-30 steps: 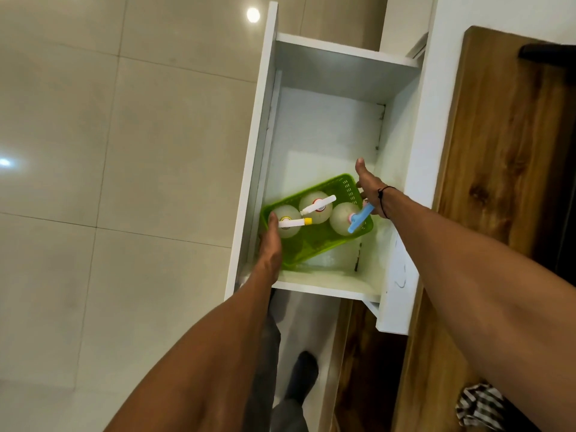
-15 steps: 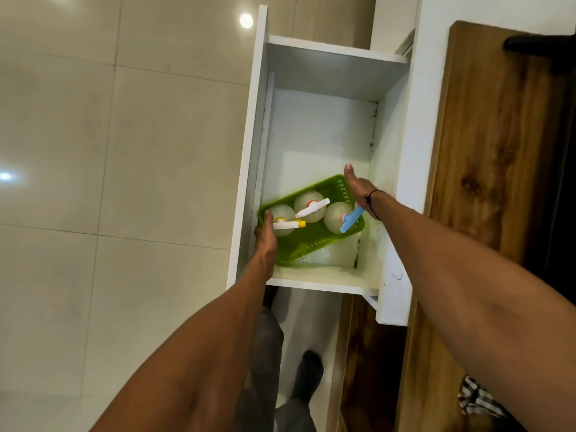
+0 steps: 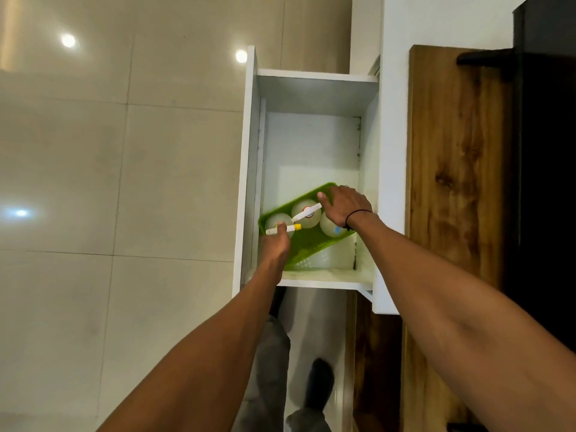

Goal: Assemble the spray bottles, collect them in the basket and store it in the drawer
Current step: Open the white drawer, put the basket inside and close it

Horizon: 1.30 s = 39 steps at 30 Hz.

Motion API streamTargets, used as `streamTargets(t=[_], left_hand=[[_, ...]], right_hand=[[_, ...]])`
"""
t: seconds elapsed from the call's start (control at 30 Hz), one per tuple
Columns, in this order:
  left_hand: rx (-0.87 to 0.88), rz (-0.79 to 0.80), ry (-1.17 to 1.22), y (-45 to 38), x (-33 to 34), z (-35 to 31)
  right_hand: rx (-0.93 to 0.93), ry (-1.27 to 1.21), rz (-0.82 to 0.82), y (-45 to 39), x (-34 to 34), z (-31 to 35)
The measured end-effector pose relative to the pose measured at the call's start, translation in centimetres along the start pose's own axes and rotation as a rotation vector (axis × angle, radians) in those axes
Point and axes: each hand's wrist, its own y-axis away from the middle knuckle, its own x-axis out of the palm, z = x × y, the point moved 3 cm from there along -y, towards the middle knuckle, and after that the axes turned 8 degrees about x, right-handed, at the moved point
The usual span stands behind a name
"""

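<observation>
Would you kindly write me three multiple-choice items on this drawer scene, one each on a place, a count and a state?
1. Where is the basket?
A. on the floor
B. inside the drawer
C. on the wooden top

2. How many bottles stand in the basket?
A. one
B. three
C. five

3. How is the drawer?
A. pulled open
B. shut
C. taken out and lying on the floor

Answers:
1 B, the green basket sits askew within the drawer's white walls, with the left hand at its near end and the right hand at its far end.
2 B, three pale round bottles show: left, middle, right.
3 A, its whole inside is open to view from above.
</observation>
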Motion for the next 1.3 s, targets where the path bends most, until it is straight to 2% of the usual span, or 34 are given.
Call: streamTargets(t=[0.17, 0.3, 0.47, 0.6, 0.93, 1.07, 1.17, 1.23, 1.3], left_hand=[[-0.071, -0.020, 0.097, -2.2, 0.6, 0.1], [-0.061, -0.052, 0.144, -3.9, 0.7, 1.0], [-0.045, -0.002, 0.214, -5.2, 0.0, 1.3], [-0.010, 0.001, 0.173, -5.6, -0.1, 0.8], [0.027, 0.024, 0.133, -5.7, -0.2, -0.1], [0.074, 0.057, 0.008, -4.8, -0.7, -1.1], [0.143, 0.083, -0.211, -3.4, -1.3, -2.4], [0.246, 0.090, -0.398, -2.3, -2.2, -3.4], [0.390, 0.001, -0.528, -1.5, -3.7, -4.4]], right_hand=[[-0.069, 0.078, 0.047, -2.9, 0.4, 0.9], [-0.081, 0.119, 0.135, -5.3, 1.3, 1.0], [-0.053, 0.200, 0.168, -6.0, 1.8, 1.2], [0.002, 0.247, 0.253, -5.6, 2.6, 0.6], [0.097, 0.116, 0.390, -3.5, 4.8, -0.8], [0.118, 0.064, 0.408, -2.8, 5.0, -0.9], [0.107, 0.023, 0.339, -1.9, 4.1, -1.0], [0.050, 0.022, 0.212, -0.9, 2.7, -0.5], [-0.020, 0.038, 0.057, 0.4, 0.9, 0.5]])
